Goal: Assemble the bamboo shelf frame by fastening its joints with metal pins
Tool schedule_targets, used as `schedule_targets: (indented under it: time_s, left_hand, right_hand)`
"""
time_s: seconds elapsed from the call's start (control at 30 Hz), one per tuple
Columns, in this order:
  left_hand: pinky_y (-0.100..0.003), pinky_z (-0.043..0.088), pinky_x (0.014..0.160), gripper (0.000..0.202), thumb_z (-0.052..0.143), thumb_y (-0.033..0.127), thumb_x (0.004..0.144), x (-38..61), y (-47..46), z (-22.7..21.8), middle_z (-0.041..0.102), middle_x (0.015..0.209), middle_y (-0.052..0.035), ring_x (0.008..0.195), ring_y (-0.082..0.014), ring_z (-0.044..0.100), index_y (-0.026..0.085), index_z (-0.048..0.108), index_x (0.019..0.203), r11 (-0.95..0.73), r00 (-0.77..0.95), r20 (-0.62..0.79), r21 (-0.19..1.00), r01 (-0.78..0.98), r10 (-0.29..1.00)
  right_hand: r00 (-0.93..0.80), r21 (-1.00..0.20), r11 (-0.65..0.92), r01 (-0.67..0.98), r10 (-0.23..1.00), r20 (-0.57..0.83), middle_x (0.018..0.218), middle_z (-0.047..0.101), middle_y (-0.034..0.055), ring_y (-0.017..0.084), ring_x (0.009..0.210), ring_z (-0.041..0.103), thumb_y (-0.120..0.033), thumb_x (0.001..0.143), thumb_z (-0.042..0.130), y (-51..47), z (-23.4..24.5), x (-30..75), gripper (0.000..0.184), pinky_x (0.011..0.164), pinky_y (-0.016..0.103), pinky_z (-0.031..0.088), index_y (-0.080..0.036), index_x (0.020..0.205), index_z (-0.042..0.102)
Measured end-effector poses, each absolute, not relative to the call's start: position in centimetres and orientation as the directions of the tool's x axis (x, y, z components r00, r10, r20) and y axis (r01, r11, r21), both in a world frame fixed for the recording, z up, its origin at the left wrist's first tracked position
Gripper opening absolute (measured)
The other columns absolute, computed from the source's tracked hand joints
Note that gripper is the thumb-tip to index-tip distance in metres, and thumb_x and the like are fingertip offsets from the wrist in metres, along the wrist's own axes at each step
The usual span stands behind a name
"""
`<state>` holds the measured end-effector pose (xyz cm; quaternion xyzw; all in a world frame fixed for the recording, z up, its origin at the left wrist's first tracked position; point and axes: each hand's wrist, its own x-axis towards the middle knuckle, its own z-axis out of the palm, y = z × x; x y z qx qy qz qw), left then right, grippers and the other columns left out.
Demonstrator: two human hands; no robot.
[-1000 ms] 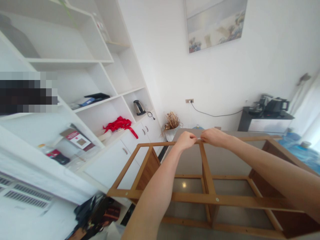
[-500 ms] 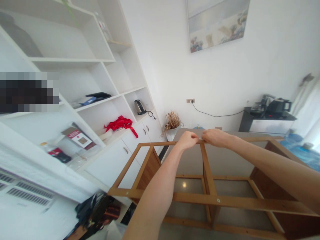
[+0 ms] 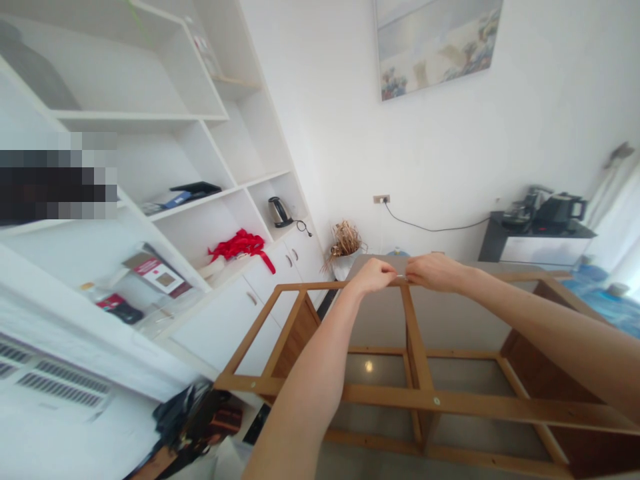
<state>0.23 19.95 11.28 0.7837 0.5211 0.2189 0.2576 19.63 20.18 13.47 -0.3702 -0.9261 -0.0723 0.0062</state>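
A wooden shelf frame of pale brown bars lies open in front of me. Both my arms reach over it to its far rail. My left hand is closed in a pinch just left of the middle upright. My right hand is closed beside it, fingers curled. A small thin metal piece shows between the two hands, right at the joint of the far rail and the upright; I cannot make out what it is.
White wall shelving stands at the left, with a kettle, red cloth and boxes. A pot of dried grass sits by the wall. A dark side table with appliances stands at the right. Dark bags lie on the floor.
The hands stay pinched together at the same joint on the far rail. The view has shifted only slightly.
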Motion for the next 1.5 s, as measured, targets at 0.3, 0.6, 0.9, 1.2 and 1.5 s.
schedule_targets:
  time_s: [0.3,0.6,0.9,1.2,1.5]
  left_hand:
    - [-0.022,0.038,0.057,0.022,0.057,0.025,0.070,0.6,20.9,11.8,0.061,0.063,0.0009,0.060,-0.0115,0.050,0.013,0.074,0.078,-0.246,0.328,0.004,0.672,0.699,0.945]
    - [-0.023,0.042,0.057,0.021,0.063,0.026,0.070,0.7,22.7,11.8,0.061,0.062,0.0001,0.058,-0.0106,0.050,0.016,0.073,0.085,-0.098,0.281,-0.127,0.740,0.666,0.951]
    - [-0.021,0.043,0.057,0.024,0.060,0.027,0.073,2.2,23.6,11.4,0.066,0.079,-0.0018,0.064,-0.0097,0.057,0.018,0.067,0.094,0.047,0.213,-0.226,0.782,0.621,0.951]
    - [-0.020,0.039,0.053,0.012,0.057,0.014,0.070,5.5,24.0,11.4,0.060,0.062,-0.0006,0.053,-0.0078,0.049,0.012,0.068,0.073,-0.012,0.234,-0.179,0.770,0.638,0.956]
    - [-0.021,0.033,0.052,0.010,0.067,0.022,0.063,5.7,23.0,10.8,0.051,0.052,0.0033,0.052,-0.0082,0.040,0.012,0.068,0.064,-0.092,0.268,-0.111,0.760,0.643,0.957]
  right_hand:
    - [-0.693,0.146,0.683,0.716,0.721,0.024,0.090,0.069,0.0120,0.020,0.078,0.065,-0.023,0.087,0.040,20.1,14.1,18.9,0.029,0.061,0.025,0.037,-0.015,0.080,0.068]
    - [-0.654,0.146,0.646,0.749,0.757,0.007,0.083,0.071,0.0146,0.021,0.073,0.065,-0.020,0.084,0.038,20.5,14.2,18.3,0.033,0.059,0.025,0.038,-0.014,0.081,0.071]
    - [-0.631,0.114,0.623,0.774,0.773,0.056,0.088,0.070,0.0136,0.021,0.080,0.065,-0.026,0.088,0.035,20.1,13.3,18.8,0.037,0.062,0.026,0.038,-0.014,0.083,0.069]
    - [-0.595,0.069,0.591,0.804,0.797,0.105,0.095,0.070,0.0095,0.021,0.083,0.063,-0.031,0.090,0.034,19.8,12.8,19.7,0.036,0.064,0.026,0.037,-0.019,0.095,0.067]
    - [-0.531,-0.001,0.541,0.841,0.825,0.196,0.087,0.067,0.0049,0.018,0.076,0.061,-0.037,0.089,0.037,19.1,13.4,22.5,0.036,0.056,0.025,0.029,-0.022,0.079,0.067]
